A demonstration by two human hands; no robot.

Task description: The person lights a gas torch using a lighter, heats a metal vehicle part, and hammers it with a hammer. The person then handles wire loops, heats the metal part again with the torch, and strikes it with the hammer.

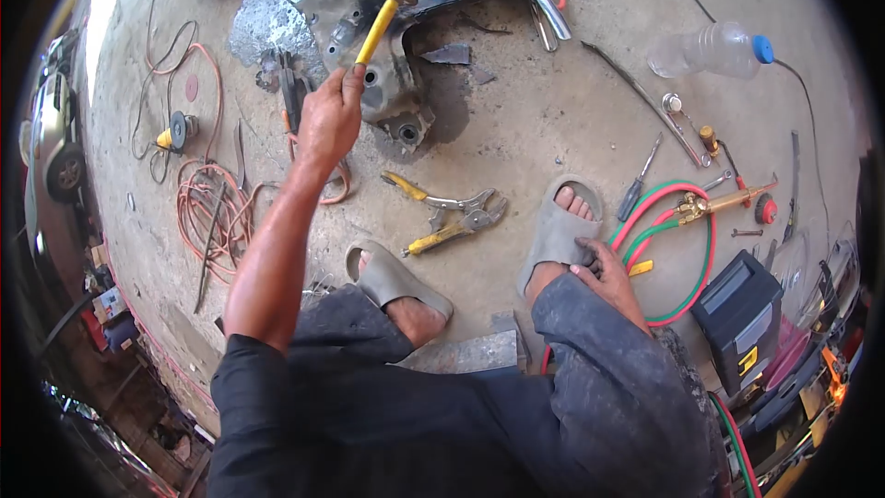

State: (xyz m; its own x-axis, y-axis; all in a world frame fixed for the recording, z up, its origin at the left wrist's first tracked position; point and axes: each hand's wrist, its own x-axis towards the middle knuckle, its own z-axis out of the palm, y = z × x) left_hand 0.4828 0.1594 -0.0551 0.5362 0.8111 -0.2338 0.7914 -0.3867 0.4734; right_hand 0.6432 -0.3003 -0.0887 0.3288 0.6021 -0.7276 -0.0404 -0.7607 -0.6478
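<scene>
My left hand (334,115) is wrapped round the yellow handle of a hammer (378,29). The hammer's head is over a large, dirty metal part (373,83) with several holes, at the top of the view. Beside my right shin and sandal (553,240) is my right hand (616,284), its fingers curled in near the thumb. What they hold, if anything, is too small to tell. Locking pliers with yellow grips (449,212) lie on the concrete between my feet.
Orange cable (207,207) and a grinder (180,132) lie left. To the right are red-green hoses (659,318), a brass torch (705,206), a screwdriver (638,182), a plastic bottle (705,51) and a black toolbox (737,318). A metal plate (466,350) lies behind my feet.
</scene>
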